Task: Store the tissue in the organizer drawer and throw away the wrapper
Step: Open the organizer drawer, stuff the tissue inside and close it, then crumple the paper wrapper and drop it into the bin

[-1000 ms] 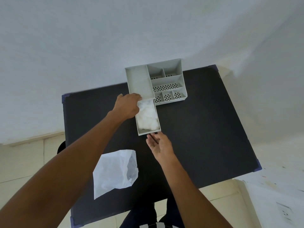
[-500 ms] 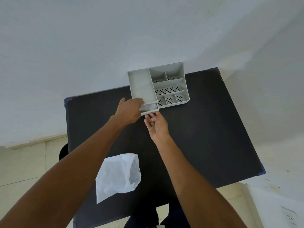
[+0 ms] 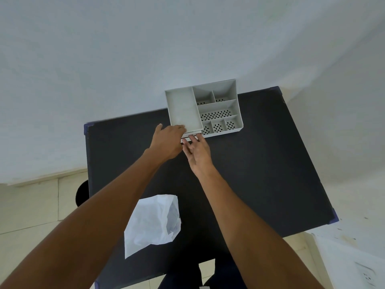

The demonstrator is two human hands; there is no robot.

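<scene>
2 hands at the organizer's near edge on the black table. Left hand rests loosely curled against its front-left corner, gripping nothing. Right hand flat, fingers extended, touching the drawer front. Tissue hidden. Wrapper lies near table's front, well apart.

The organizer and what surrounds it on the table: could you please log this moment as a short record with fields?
organizer: grey organizer at the table's far edge, against the wall
drawer: drawer almost fully pushed in
tissue: not visible
left hand: left hand resting on the organizer's near left corner
right hand: right hand, fingers flat against the drawer front
wrapper: white wrapper lying on the black table, near edge, untouched
</scene>
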